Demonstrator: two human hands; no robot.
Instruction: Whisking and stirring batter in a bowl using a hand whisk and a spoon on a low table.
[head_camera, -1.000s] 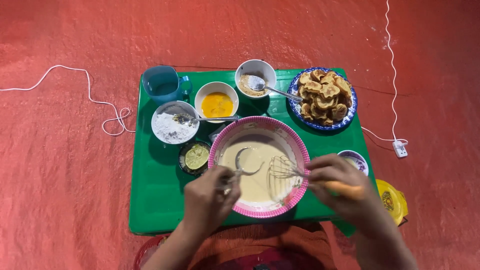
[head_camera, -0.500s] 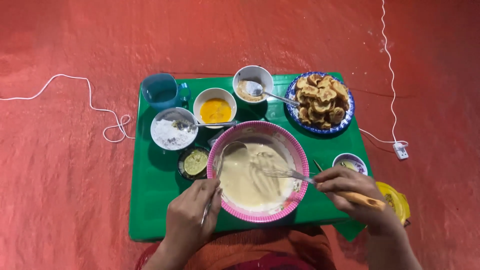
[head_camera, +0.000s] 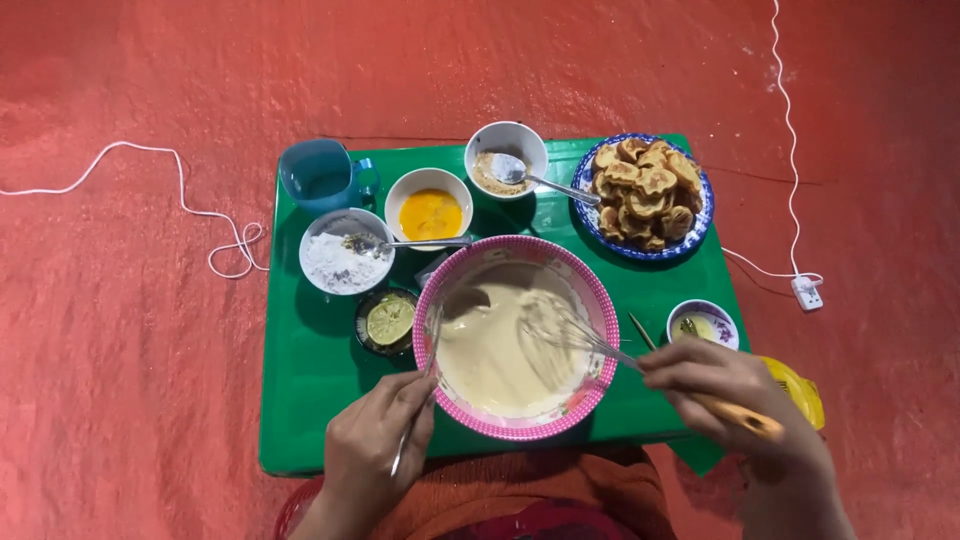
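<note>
**Whisk in the batter, spoon at the rim**

Head view: the right hand (head_camera: 725, 390) is clamped on a whisk (head_camera: 590, 340), its wires sunk in the pale batter of the pink bowl (head_camera: 515, 335). The left hand (head_camera: 375, 440) grips a spoon (head_camera: 420, 385) at the bowl's near rim, seemingly to steady it. On the green tray (head_camera: 300, 400): five small bowls, one cup, one plate of biscuits (head_camera: 645, 190).
</note>
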